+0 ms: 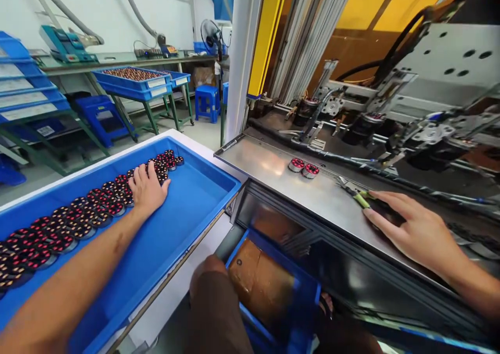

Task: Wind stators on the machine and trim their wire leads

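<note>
My left hand (147, 188) reaches over the rows of small round motor parts (91, 205), black with copper and pink dots, in a long blue tray (187, 198). Its fingers are spread and touch the parts near the far end of the rows; its thumb is out to the side. On the right, my right hand (417, 229) has thumb and fingers around the green handles of a pair of pliers (361, 198), over a metal ledge (269, 169). Two red-topped round motor parts (303, 167) stand side by side on that ledge, left of the pliers' tips.
Behind the ledge is a machine with black cylindrical fixtures (364, 129) and a yellow guard post (267, 41). Below, between my legs, sits a blue bin (273, 333) with brown cardboard. Farther back are blue trays (133, 83) on a green stand, stools (207, 103) and a fan (211, 34).
</note>
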`<state>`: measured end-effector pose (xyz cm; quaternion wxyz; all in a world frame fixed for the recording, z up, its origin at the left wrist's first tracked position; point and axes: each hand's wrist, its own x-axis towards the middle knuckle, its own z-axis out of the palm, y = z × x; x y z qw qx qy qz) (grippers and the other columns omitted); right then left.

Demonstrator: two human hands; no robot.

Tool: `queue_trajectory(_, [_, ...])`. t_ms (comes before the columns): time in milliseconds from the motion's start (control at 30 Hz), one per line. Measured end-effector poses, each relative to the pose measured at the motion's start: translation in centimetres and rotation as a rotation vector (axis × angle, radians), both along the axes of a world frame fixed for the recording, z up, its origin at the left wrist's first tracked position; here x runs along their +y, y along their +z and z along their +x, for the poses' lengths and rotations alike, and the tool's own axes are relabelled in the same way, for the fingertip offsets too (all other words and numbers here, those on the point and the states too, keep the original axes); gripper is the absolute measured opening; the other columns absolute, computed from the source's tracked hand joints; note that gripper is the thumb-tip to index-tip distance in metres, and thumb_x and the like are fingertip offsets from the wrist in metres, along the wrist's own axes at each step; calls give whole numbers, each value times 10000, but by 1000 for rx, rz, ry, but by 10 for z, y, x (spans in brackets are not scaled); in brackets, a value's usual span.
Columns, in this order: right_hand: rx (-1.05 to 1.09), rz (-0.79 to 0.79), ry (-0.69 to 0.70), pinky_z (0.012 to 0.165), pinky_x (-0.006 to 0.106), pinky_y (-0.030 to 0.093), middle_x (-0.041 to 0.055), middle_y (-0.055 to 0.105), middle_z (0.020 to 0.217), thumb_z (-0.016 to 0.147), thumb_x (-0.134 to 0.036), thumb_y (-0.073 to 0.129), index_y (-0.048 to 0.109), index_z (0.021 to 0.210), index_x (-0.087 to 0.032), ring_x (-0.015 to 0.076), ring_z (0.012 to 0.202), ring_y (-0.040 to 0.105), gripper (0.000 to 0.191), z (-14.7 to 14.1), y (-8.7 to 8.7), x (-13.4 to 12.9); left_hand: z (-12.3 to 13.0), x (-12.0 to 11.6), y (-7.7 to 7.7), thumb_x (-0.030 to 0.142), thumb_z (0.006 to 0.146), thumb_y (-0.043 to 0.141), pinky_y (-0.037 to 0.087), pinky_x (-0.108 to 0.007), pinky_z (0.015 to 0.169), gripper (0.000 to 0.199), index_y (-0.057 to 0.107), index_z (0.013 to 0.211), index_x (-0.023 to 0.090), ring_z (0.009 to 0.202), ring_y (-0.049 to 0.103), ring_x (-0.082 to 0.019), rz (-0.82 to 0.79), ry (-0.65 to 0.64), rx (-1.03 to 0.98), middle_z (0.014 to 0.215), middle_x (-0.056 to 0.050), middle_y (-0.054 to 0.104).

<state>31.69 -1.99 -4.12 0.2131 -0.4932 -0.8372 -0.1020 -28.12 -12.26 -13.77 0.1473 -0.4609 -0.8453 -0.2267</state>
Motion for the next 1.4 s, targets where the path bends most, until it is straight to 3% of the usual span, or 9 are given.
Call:
queue_trajectory(133, [47,-26,6,984,498,516,166,698,1205,887,-530,490,680,1178,-147,338,1105,655,517,-6,4,-5,13,-5,18,458,914,513,230,-669,1135,784,286,1520,16,1441,298,-479,52,-43,-37,1522,-328,370])
queue_trajectory(300, [109,-71,-2,1009,495,505,174,693,1224,892,-449,508,698,1176,-130,324,1126,646,468,-18,12,-13,81,22,78,533,917,514,113,-562,1236,819,269,1542,64,1527,171,-401,185,-351,-99,1614,-242,288])
queue_trajectory(433, [120,-83,-16,1044,438,496,155,695,1248,897,-400,536,707,1187,-127,292,1155,646,434,-21,17,-17,157,78,117,442,915,578,371,-527,1142,467,609,1275,146,1274,554,-338,71,-727,-306,1288,-155,650])
queue_trajectory(633, [159,-95,3,1049,409,493,133,707,1251,882,-334,606,711,1188,-157,274,1156,656,368,-23,22,-26,242,142,135,361,938,637,585,-435,851,368,599,1248,167,991,677,-215,-149,-1013,-603,1191,-91,665])
queue_trajectory(833, [240,-105,38,1024,415,500,145,692,1235,857,-296,628,728,1101,-146,282,1128,653,304,-24,23,-31,271,147,141,351,939,635,587,-432,845,366,595,1254,169,997,672,-218,-146,-1044,-740,1205,-94,655])
queue_trajectory(967, [367,-104,101,1023,434,500,152,701,1171,822,-269,648,745,976,-152,280,1087,658,216,-23,30,-31,266,108,161,299,910,669,566,-467,916,412,562,1285,165,1035,675,-234,12,-1006,-729,1189,-94,671])
queue_trajectory(1100, [580,-64,185,1059,528,454,189,687,1166,836,-343,664,723,962,-148,323,1135,624,239,-36,53,-55,265,6,177,206,849,690,511,-432,1053,586,436,1377,203,1144,668,-224,207,-1037,-702,1264,-100,688])
queue_trajectory(1267, [815,-201,382,774,305,563,86,710,966,975,-430,521,680,1028,-185,180,865,679,298,-74,64,-173,292,-135,151,158,832,735,583,-326,971,591,483,1347,304,1136,702,-204,493,-1110,-771,1191,-57,752])
queue_trajectory(1400, [1240,-602,553,588,242,439,10,600,704,853,-493,693,637,778,-172,120,630,528,334,-91,52,-270,322,-193,138,60,827,697,609,-267,908,626,528,1355,350,1067,735,-183,576,-1262,-833,1140,-27,782])
